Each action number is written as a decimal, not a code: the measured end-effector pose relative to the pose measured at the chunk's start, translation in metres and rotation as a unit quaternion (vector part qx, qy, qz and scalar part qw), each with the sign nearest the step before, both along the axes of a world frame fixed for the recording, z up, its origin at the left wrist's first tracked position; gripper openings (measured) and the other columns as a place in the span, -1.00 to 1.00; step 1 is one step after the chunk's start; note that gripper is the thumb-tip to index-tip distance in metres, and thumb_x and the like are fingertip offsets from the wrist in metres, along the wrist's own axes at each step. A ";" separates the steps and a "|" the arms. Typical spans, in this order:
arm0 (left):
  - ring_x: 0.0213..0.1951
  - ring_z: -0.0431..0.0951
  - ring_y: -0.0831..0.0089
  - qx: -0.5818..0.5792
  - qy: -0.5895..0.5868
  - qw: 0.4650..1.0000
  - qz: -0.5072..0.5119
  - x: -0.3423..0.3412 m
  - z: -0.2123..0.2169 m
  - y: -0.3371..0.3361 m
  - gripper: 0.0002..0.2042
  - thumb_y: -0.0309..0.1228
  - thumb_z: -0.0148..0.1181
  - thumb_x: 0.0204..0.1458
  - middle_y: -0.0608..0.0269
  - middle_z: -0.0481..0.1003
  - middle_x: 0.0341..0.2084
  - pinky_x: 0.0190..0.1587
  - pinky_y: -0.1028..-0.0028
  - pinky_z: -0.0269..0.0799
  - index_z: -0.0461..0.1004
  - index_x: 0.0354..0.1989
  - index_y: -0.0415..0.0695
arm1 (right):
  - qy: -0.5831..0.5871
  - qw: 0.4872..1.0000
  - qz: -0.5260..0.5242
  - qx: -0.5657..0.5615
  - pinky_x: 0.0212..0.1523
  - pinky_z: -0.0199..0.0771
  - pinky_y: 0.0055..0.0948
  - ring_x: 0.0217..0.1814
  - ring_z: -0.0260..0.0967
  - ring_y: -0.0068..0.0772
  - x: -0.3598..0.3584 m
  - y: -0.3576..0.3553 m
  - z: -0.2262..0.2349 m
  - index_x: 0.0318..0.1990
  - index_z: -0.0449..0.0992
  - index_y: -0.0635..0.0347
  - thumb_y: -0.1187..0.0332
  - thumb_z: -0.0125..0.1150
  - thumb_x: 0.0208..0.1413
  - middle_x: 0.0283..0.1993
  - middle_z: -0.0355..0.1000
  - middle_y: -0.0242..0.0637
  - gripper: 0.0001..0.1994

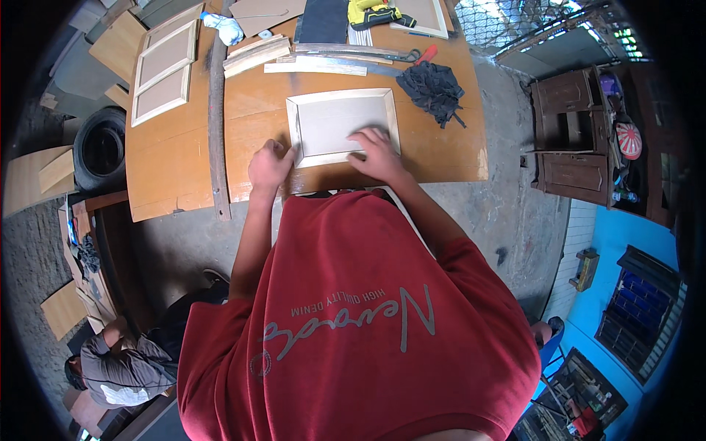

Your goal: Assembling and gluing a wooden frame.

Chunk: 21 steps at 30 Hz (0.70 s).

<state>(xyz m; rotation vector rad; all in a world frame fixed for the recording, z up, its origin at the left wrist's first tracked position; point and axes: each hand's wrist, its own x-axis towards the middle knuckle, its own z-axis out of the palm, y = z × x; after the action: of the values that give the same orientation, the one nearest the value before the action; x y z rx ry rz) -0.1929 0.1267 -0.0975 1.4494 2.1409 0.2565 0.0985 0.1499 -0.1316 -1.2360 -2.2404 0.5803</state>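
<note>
A rectangular wooden frame [340, 94] with pale rails and a grey-white panel inside lies flat on the orange-brown tabletop [254, 117], close to its near edge. My left hand [271, 166] is at the frame's lower left corner, its fingers curled in against the edge; their undersides are hidden. Across the lower right corner rests my right hand [378, 155], palm down. Its thumb and fingers are apart and reach over the panel, with nothing visible in them.
Wooden strips [316, 67] and a crumpled black cloth [432, 90] lie beyond the frame. A yellow-black power tool [376, 15] stands at the far edge. More frames [163, 70] lie left of a dark wooden bar [216, 125]. A person [121, 367] sits at lower left.
</note>
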 end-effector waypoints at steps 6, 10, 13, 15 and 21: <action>-0.42 0.61 0.22 0.203 -0.050 0.972 -0.110 0.006 -0.017 -0.051 -0.82 -0.22 0.37 0.11 0.21 0.55 -0.43 -0.36 0.26 0.54 0.62 -0.21 -0.01 | 0.002 0.997 -0.076 0.024 0.07 0.40 -0.16 0.06 0.38 -0.14 0.061 -0.012 0.004 -0.15 0.60 0.07 0.34 0.42 -0.03 -0.08 0.47 -0.32 -0.74; -0.42 0.61 0.21 0.229 -0.061 0.962 -0.136 0.012 -0.024 -0.056 -0.85 -0.25 0.34 0.14 0.23 0.55 -0.40 -0.38 0.24 0.56 0.64 -0.22 -0.01 | -0.001 0.996 -0.080 0.039 -0.01 0.43 -0.16 -0.07 0.41 -0.18 0.067 -0.019 0.002 -0.23 0.62 0.06 0.36 0.42 -0.01 -0.20 0.48 -0.33 -0.83; -0.39 0.63 0.19 0.216 -0.052 0.963 -0.153 0.016 -0.023 -0.051 -0.85 -0.24 0.34 0.14 0.23 0.55 -0.39 -0.36 0.24 0.57 0.64 -0.22 -0.01 | -0.003 0.993 -0.102 0.053 -0.06 0.44 -0.15 -0.13 0.43 -0.18 0.061 -0.027 -0.002 -0.25 0.63 0.05 0.34 0.41 0.00 -0.26 0.47 -0.34 -0.85; -0.33 0.64 0.16 0.192 -0.043 0.964 -0.177 0.020 -0.022 -0.047 -0.79 -0.20 0.31 0.16 0.21 0.58 -0.34 -0.31 0.22 0.59 0.62 -0.12 0.02 | -0.004 0.992 -0.113 0.052 -0.08 0.45 -0.15 -0.15 0.43 -0.17 0.055 -0.033 -0.004 -0.25 0.63 0.05 0.33 0.40 0.00 -0.26 0.47 -0.34 -0.85; -0.18 0.65 0.09 0.162 -0.012 0.965 -0.205 0.023 -0.029 -0.051 -0.65 -0.12 0.26 0.18 0.15 0.61 -0.19 -0.18 0.18 0.61 0.54 0.08 0.02 | -0.045 0.989 -0.136 0.040 -0.07 0.48 -0.13 -0.14 0.45 -0.11 0.047 -0.042 -0.011 -0.14 0.63 0.05 0.19 0.33 0.10 -0.24 0.50 -0.29 -0.77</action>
<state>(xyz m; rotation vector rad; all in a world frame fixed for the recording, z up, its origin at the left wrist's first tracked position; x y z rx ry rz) -0.1701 0.0761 -0.1266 2.0220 1.7816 0.4791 0.1457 0.1076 -0.1425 -1.5204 -2.0940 0.3336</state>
